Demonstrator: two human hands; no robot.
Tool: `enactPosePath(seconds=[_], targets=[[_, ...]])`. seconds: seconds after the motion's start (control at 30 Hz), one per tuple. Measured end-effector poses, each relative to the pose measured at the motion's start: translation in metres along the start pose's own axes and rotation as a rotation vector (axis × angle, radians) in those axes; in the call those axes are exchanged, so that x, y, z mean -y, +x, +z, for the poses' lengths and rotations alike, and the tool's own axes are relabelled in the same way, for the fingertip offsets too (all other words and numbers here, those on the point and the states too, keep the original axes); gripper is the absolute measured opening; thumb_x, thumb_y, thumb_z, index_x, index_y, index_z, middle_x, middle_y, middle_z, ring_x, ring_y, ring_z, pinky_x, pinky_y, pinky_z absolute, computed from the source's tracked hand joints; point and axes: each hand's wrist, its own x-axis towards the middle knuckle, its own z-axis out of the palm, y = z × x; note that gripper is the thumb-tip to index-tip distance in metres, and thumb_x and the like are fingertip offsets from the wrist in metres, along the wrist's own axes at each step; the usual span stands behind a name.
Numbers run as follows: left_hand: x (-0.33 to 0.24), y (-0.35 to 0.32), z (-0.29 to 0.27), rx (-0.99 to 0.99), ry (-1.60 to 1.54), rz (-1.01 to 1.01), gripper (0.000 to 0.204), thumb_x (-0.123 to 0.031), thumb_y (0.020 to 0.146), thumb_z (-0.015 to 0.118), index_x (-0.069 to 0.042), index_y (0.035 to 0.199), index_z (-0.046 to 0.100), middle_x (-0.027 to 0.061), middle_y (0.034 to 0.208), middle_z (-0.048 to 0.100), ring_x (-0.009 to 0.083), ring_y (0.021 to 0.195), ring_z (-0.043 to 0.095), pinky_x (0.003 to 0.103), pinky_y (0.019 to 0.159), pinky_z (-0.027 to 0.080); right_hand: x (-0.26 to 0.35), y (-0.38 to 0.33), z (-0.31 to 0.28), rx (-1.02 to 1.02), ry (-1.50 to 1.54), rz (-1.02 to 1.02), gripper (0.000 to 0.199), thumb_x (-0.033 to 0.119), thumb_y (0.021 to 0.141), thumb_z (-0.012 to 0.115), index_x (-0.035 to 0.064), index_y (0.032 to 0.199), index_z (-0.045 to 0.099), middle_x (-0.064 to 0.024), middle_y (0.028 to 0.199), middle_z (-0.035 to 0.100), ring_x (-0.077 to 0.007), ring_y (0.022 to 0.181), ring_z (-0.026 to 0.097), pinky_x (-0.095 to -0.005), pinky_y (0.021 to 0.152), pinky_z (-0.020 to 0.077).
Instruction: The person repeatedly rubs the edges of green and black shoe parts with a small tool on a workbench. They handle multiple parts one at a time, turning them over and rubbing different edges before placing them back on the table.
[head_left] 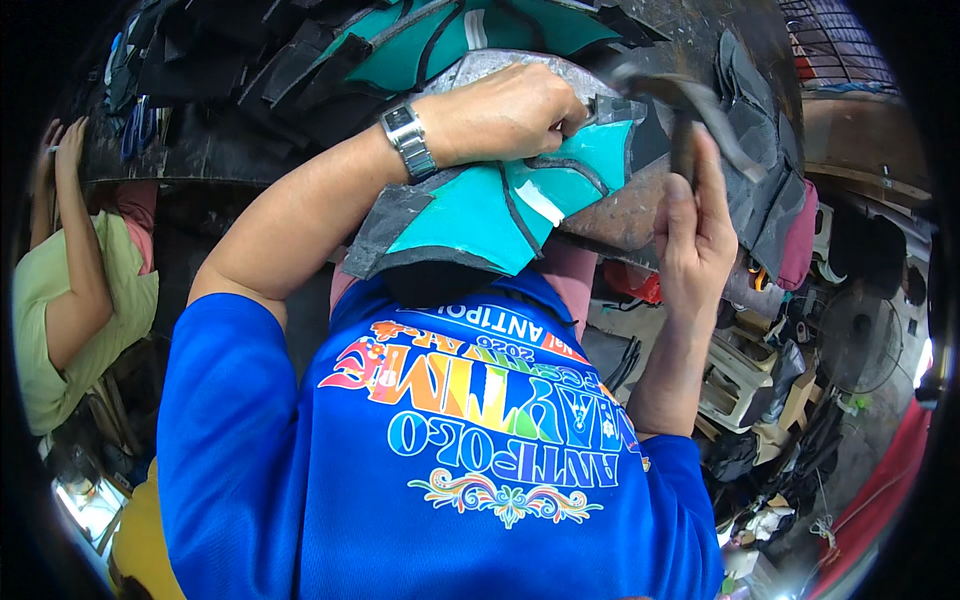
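A teal and black piece (450, 215), which looks like a shoe upper, lies across a worn grey-brown slab (625, 212) in front of me. Black strips cross it, and a small white patch marks its middle. My left hand (510, 115), a watch on its wrist, is curled over the far edge with the fingers pinched on the piece; the fingertips are partly hidden. To the right, my right hand (695, 220) grips the dark handle of a hammer (680, 95), thumb and forefinger along it. The hammer's head is raised above the slab and smeared by motion.
Another teal and black piece (490, 35) lies beyond my left hand. Black material pieces (200, 60) pile up at the far left, with more dark flaps (755, 130) at the right. Another person's arm (75, 250) is at the left. A fan (860, 340) stands at the right.
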Motion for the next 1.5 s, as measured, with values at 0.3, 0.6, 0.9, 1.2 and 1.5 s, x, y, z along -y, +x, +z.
enactPosePath(seconds=[0.3, 0.6, 0.9, 1.2, 1.5], targets=[[-0.009, -0.019, -0.014, 0.006, 0.074, -0.219, 0.02, -0.015, 0.082, 0.073, -0.003, 0.097, 0.074, 0.0136, 0.079, 0.072, 0.028, 0.076, 0.071, 0.037, 0.073, 0.055, -0.025, -0.007, 0.01, 0.231, -0.314, 0.105, 0.042, 0.025, 0.1, 0.059, 0.0078, 0.138, 0.054, -0.0281, 0.101, 0.07, -0.0445, 0.098, 0.068, -0.0459, 0.085, 0.0527], [-0.007, -0.019, -0.008, 0.003, -0.073, -0.128, 0.016, -0.006, 0.079, 0.072, 0.0, 0.094, 0.073, 0.0163, 0.086, 0.07, 0.0294, 0.079, 0.069, 0.038, 0.072, 0.054, -0.012, -0.016, 0.008, -0.037, 0.041, -0.047, 0.048, 0.016, 0.099, 0.062, -0.0023, 0.142, 0.05, -0.0224, 0.117, 0.071, -0.0215, 0.108, 0.069, -0.0335, 0.093, 0.051], [-0.006, -0.02, -0.005, -0.025, -0.002, -0.085, 0.015, -0.009, 0.079, 0.069, -0.001, 0.09, 0.073, 0.0178, 0.086, 0.069, 0.0355, 0.083, 0.067, 0.044, 0.077, 0.052, 0.005, -0.021, 0.01, 0.042, 0.035, 0.061, 0.042, 0.014, 0.101, 0.059, 0.0004, 0.14, 0.052, -0.0102, 0.097, 0.064, -0.0123, 0.087, 0.059, -0.0274, 0.075, 0.0446], [-0.013, -0.022, -0.004, -0.02, 0.101, -0.153, 0.019, -0.015, 0.078, 0.069, -0.004, 0.092, 0.074, 0.0211, 0.086, 0.071, 0.0383, 0.086, 0.07, 0.047, 0.079, 0.054, -0.015, -0.023, 0.024, 0.227, -0.286, 0.105, 0.037, 0.021, 0.103, 0.055, 0.0075, 0.137, 0.054, -0.0242, 0.103, 0.071, -0.0331, 0.096, 0.072, -0.0397, 0.082, 0.0539], [-0.016, -0.028, -0.005, -0.096, 0.158, -0.133, 0.024, -0.019, 0.074, 0.073, 0.005, 0.081, 0.069, 0.027, 0.08, 0.068, 0.0424, 0.079, 0.07, 0.049, 0.073, 0.056, -0.019, -0.028, 0.025, 0.176, -0.252, 0.112, 0.042, 0.025, 0.105, 0.053, 0.0046, 0.142, 0.051, -0.0224, 0.117, 0.069, -0.025, 0.104, 0.068, -0.0369, 0.089, 0.0516]])
